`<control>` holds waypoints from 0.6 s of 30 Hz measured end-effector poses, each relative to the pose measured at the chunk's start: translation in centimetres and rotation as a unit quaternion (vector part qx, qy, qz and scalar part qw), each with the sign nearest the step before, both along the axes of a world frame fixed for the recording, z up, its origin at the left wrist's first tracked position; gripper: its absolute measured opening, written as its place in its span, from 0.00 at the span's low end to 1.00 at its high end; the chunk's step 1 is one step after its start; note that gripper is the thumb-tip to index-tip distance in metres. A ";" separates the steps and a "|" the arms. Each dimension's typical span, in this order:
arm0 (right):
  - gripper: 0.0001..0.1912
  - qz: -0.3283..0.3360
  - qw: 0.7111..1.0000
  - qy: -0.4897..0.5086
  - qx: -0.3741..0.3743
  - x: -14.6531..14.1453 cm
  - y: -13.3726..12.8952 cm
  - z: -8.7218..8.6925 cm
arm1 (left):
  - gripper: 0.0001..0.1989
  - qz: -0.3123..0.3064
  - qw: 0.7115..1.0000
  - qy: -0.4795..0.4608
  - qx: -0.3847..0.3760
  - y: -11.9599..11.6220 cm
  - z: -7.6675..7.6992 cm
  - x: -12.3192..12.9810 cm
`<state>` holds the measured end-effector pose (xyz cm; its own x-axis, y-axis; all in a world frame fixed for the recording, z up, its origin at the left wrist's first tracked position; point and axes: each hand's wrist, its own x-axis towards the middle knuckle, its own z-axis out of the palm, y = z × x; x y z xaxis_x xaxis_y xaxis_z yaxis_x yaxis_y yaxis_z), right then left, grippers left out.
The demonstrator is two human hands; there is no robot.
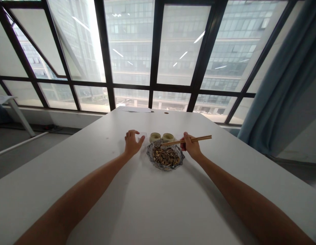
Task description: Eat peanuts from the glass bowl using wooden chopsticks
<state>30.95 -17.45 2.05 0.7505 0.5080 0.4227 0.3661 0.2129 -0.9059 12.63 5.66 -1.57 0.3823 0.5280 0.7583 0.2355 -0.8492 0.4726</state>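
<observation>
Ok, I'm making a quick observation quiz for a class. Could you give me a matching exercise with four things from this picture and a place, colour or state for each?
Things:
1. Chopsticks
2. Glass bowl
3. Small cups
4. Curtain

Descriptions:
A. Blue, hanging at the far right
B. Filled with small brown pieces
C. Held in the right hand
D. Pale yellow-green, side by side

Right pairs: 1-C, 2-B, 3-D, 4-A

The right grip (192,145) holds wooden chopsticks (202,138) over a glass bowl (167,168) (brownish seeds (165,157) inside).
</observation>
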 end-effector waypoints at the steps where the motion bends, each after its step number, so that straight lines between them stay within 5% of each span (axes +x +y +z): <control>1: 0.33 -0.010 1.000 0.023 0.014 0.0 0.0 -0.4 | 0.13 -0.006 1.000 0.004 0.001 -0.4 0.2 -0.3; 8: 0.33 -0.045 0.990 0.119 0.055 1.0 0.7 -2.5 | 0.28 -0.143 0.972 0.138 -0.128 -3.2 0.0 -1.2; 18: 0.32 -0.013 0.991 0.125 0.055 -1.1 0.9 -2.0 | 0.27 -0.208 0.940 0.170 -0.210 -2.0 0.1 -0.8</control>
